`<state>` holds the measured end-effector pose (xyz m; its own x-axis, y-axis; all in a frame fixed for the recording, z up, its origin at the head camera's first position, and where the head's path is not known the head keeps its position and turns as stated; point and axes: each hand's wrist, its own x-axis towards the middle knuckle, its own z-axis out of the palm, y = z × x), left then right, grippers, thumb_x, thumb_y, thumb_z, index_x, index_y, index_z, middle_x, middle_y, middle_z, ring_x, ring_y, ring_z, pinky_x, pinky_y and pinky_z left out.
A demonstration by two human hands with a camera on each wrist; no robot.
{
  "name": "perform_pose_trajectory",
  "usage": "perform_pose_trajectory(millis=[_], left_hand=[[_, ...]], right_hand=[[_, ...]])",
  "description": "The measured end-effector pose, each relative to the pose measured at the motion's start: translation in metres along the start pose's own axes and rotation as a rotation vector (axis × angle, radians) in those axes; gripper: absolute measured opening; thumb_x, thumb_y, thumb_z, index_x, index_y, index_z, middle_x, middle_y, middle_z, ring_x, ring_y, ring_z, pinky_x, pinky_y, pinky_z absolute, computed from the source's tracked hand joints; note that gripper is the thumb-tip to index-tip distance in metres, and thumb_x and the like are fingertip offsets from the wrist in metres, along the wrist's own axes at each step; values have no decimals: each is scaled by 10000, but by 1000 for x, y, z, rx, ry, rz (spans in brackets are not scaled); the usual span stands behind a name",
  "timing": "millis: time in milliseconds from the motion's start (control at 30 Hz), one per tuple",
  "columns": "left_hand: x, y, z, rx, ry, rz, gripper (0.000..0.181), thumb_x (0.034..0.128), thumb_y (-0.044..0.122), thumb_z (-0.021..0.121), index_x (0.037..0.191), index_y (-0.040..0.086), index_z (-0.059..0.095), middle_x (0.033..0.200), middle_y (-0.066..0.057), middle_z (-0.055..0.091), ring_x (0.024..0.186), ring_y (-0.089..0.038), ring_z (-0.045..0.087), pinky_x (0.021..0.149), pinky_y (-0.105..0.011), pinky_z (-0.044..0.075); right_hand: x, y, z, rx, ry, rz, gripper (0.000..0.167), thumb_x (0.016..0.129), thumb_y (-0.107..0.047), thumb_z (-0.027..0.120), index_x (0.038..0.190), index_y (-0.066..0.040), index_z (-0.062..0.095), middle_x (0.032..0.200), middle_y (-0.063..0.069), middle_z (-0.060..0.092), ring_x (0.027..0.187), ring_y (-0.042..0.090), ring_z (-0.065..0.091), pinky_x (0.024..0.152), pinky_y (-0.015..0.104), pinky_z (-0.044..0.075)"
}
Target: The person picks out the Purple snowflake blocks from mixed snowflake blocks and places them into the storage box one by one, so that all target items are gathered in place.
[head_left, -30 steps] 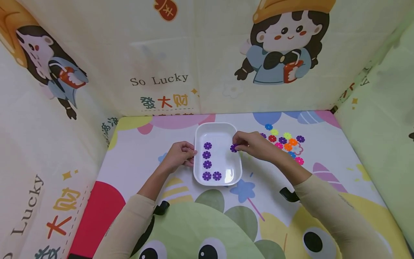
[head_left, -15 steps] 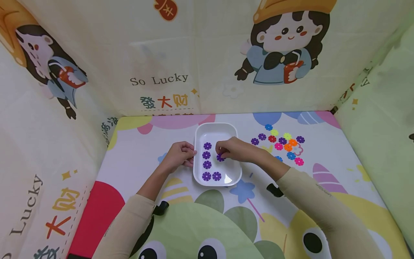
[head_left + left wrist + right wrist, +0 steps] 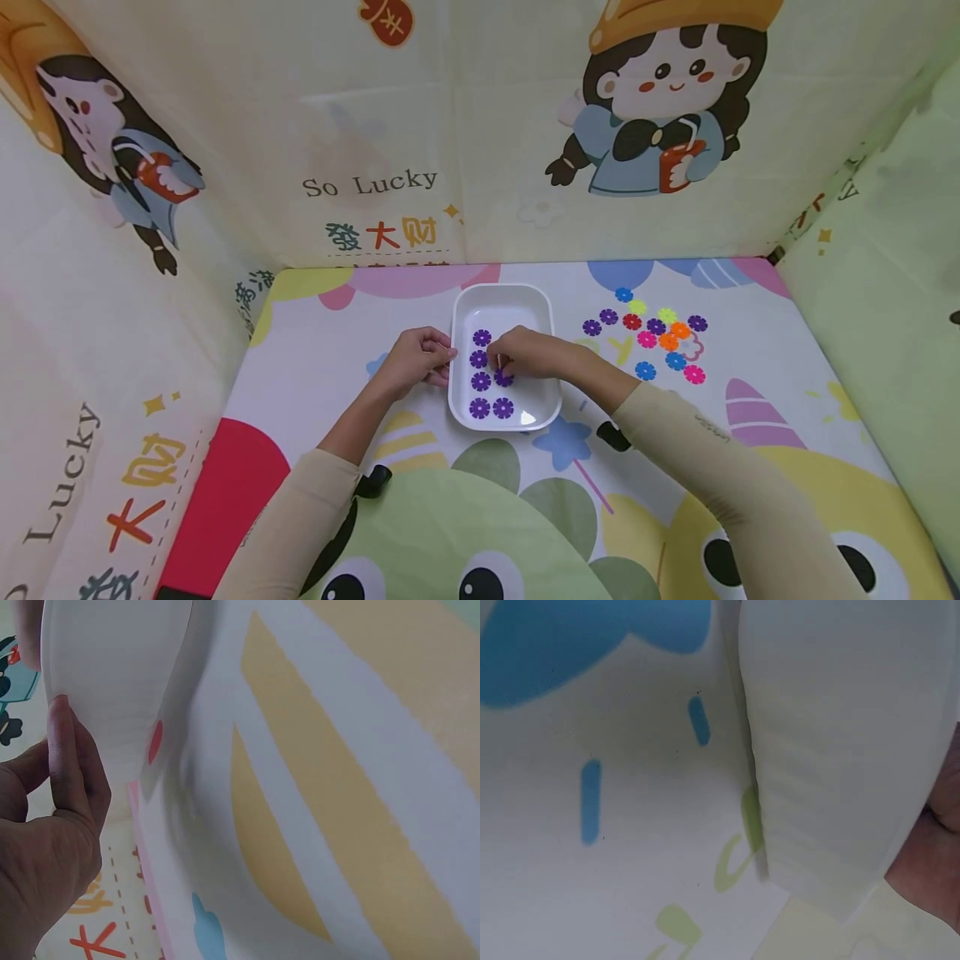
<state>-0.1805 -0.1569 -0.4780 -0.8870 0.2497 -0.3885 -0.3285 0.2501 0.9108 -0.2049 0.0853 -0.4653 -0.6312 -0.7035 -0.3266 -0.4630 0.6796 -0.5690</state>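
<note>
A white tray (image 3: 525,313) holds a left column of purple flower pieces (image 3: 480,382) and a purple piece (image 3: 503,408) at the bottom of a second column. My left hand (image 3: 418,360) grips the tray's left rim; in the left wrist view the fingers of that hand (image 3: 60,817) lie against the tray's outer wall (image 3: 112,675). Inside the tray, my right hand (image 3: 534,353) pinches another purple piece (image 3: 503,379) just above the lower one. The right wrist view shows the tray's wall (image 3: 840,750) hiding the fingers, with part of the hand (image 3: 930,855) behind it.
Loose flower pieces (image 3: 647,339) in several colours lie on the patterned tablecloth (image 3: 337,333) to the right of the tray, beyond my right forearm. A printed cloth (image 3: 495,225) hangs behind the table and at both sides.
My right hand has carried the purple piece from the tray's right rim leftward and down, to beside the left column. The left hand has stayed at the rim.
</note>
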Motion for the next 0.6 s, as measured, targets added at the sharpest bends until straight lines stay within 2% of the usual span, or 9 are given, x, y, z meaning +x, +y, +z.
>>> perform_pose_trajectory(millis=[300, 600], left_hand=[[0, 0, 1, 5, 1, 4, 220, 990, 63, 686, 1149, -57, 593, 812, -99, 652, 600, -158, 676, 579, -339, 659], [-2, 0, 1, 11, 2, 9, 228, 993, 73, 685, 1156, -57, 593, 818, -99, 654, 606, -157, 680, 585, -334, 659]], right_hand=[[7, 0, 8, -17, 4, 48, 81, 956, -88, 738, 946, -167, 723, 858, -40, 689, 817, 115, 645, 784, 228, 604], [6, -5, 7, -18, 8, 79, 75, 958, -69, 730, 951, -143, 724, 862, -12, 689, 814, 137, 647, 771, 233, 618]])
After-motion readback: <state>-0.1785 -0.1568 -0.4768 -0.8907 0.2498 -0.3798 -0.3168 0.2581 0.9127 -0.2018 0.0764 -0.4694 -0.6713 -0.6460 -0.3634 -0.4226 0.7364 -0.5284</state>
